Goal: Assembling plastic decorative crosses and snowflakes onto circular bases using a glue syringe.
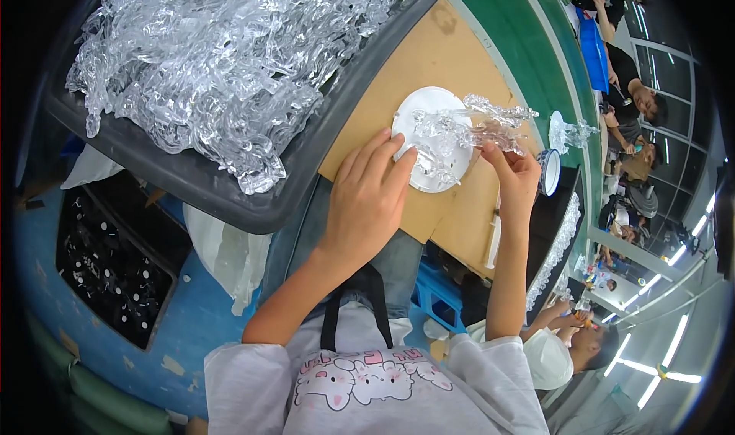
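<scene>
A round white plastic disc (448,176) lies on the tan board in front of me, with several clear plastic figure-like pieces (501,112) on it, reaching past its right edge. The fingers of my left hand (369,190) are stretched out, their tips at the disc's left edge. My right hand (514,175) pinches one clear plastic piece (498,138) between thumb and fingers at the disc's right side. Its exact shape is hard to make out against the others.
A large black bin (268,209) heaped with clear plastic pieces (207,68) stands at upper left. Beside the board are a blue-rimmed bowl (549,172) and another white disc with clear pieces (559,133). A black crate (115,259) sits on the blue floor. Other people work at right.
</scene>
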The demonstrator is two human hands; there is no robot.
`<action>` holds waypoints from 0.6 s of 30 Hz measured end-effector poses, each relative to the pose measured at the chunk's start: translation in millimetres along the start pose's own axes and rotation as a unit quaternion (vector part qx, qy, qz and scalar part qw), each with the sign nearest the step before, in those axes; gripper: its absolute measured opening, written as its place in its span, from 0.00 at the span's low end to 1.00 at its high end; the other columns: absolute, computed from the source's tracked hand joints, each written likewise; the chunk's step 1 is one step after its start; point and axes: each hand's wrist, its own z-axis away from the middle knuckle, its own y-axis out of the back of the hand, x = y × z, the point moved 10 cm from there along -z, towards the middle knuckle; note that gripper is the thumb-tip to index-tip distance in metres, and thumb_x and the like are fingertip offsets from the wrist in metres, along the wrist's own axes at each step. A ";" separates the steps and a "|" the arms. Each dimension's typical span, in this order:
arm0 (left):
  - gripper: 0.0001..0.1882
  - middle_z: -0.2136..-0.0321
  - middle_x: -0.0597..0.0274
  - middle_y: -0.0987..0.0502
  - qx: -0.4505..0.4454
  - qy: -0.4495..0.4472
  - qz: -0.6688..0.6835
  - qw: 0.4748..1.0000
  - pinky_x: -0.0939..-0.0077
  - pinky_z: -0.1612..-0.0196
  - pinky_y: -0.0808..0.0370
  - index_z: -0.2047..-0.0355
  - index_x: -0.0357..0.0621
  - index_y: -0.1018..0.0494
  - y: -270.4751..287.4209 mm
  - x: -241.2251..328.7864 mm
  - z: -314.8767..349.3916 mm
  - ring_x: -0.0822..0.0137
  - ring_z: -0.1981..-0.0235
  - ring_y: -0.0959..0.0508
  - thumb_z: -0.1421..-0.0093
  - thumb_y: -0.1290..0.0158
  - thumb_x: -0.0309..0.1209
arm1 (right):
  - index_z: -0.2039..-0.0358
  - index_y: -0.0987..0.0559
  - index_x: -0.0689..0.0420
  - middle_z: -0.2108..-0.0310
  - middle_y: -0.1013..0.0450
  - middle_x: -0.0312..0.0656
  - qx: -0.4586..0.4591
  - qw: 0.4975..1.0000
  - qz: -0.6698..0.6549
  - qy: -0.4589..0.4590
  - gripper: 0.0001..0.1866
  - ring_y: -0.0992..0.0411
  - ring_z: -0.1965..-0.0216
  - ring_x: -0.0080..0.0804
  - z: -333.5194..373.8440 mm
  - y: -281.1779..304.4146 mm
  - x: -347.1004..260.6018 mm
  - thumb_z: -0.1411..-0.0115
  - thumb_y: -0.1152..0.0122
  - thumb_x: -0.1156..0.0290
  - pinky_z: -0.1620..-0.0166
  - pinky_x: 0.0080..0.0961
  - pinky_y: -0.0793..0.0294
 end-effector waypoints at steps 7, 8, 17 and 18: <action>0.16 0.54 0.53 0.27 -0.004 0.000 -0.005 1.000 0.62 0.46 0.33 0.57 0.39 0.26 -1.6 0.2 -0.4 0.55 0.46 0.29 0.48 0.45 0.21 | 0.53 0.24 0.67 0.64 0.22 0.42 0.024 0.994 0.059 0.091 0.18 0.25 0.64 0.21 8.1 -5.2 -23.4 0.43 0.35 0.75 0.58 0.18 0.26; 0.16 0.54 0.53 0.27 -0.002 0.000 -0.008 1.000 0.62 0.46 0.33 0.57 0.40 0.26 -1.7 0.2 -0.5 0.55 0.46 0.29 0.48 0.45 0.21 | 0.53 0.24 0.67 0.64 0.22 0.42 0.025 0.994 0.059 0.091 0.18 0.25 0.64 0.21 10.6 -8.2 -25.5 0.43 0.35 0.75 0.58 0.18 0.26; 0.16 0.51 0.56 0.28 -0.012 0.009 -0.008 1.000 0.62 0.47 0.33 0.55 0.43 0.26 -4.2 -1.8 1.0 0.55 0.45 0.30 0.46 0.45 0.23 | 0.54 0.24 0.68 0.63 0.22 0.42 0.022 0.997 -0.020 0.069 0.16 0.25 0.62 0.23 6.1 0.1 -2.9 0.42 0.38 0.77 0.54 0.19 0.27; 0.16 0.51 0.56 0.28 -0.011 0.010 -0.009 1.000 0.62 0.47 0.33 0.55 0.43 0.26 -3.8 -2.8 1.6 0.55 0.45 0.30 0.46 0.45 0.23 | 0.54 0.24 0.69 0.63 0.22 0.42 0.011 0.998 -0.023 0.054 0.16 0.25 0.62 0.23 4.0 -1.1 -1.8 0.42 0.37 0.76 0.54 0.19 0.27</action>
